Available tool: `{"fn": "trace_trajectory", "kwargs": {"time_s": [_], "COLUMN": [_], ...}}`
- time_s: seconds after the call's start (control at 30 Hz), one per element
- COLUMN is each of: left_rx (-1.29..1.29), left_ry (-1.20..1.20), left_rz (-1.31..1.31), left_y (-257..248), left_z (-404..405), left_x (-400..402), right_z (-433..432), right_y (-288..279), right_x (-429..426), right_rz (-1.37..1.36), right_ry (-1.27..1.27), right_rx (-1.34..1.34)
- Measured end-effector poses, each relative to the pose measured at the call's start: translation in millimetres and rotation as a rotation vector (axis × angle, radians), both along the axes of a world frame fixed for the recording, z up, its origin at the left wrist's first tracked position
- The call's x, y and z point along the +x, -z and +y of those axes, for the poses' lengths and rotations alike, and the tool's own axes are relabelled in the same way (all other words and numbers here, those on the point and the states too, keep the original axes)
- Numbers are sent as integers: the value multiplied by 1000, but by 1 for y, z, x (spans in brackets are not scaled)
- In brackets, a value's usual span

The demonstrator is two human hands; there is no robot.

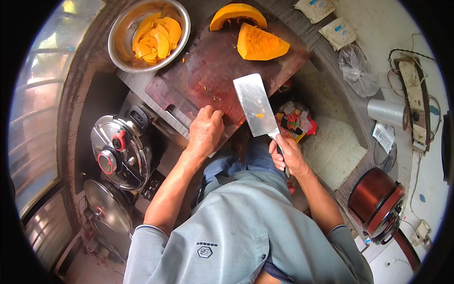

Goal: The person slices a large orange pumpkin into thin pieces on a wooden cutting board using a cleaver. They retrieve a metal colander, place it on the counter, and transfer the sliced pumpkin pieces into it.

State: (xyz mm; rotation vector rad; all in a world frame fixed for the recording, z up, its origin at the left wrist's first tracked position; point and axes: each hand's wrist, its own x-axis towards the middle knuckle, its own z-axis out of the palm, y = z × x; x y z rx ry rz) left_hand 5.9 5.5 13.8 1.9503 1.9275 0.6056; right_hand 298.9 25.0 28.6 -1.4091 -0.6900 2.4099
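My right hand (289, 155) holds a cleaver (256, 104) by its handle, the broad blade pointing away from me with a bit of orange pumpkin stuck on it. My left hand (206, 129) rests with curled fingers at the near edge of a reddish-brown cutting board (209, 71), beside its handle slot; whether the fingers hold anything is hidden. Toward the board's far right lie a pumpkin wedge (262, 44) with its stringy flesh showing and a curved pumpkin piece (238, 14). A steel colander (118, 49) at the far left holds flat pumpkin slices (159, 37).
A pressure cooker (122, 152) and a pan lid (106, 206) are on the left. Below the board's right edge is a bag of waste (294, 120). Along the right stand a plastic roll (386, 113), a clear bag (359, 71) and a red electric cooker (372, 202).
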Motion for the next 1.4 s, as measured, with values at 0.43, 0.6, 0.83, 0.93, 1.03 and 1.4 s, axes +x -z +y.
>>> {"fn": "trace_trajectory", "kwargs": {"time_s": [0.43, 0.6, 0.83, 0.93, 1.03, 1.4], "left_rx": [357, 531, 102, -168, -356, -254], "left_ry": [-320, -267, -478, -367, -528, -784], "left_rz": [-100, 484, -58, -672, -1152, -1197], "left_y": [-3, -26, -24, -18, -21, 17], "left_z": [76, 138, 158, 156, 170, 207], "left_x": [-73, -152, -113, -34, 27, 62], "right_z": [-1, 4, 0, -2, 1, 40], "right_y": [0, -4, -6, -12, -19, -34], "right_x": [5, 2, 10, 19, 26, 49], "right_rz": [26, 34, 36, 70, 85, 115], "right_ry": [3, -10, 9, 71, 151, 232], "right_rx": [-8, 6, 51, 96, 108, 231]}}
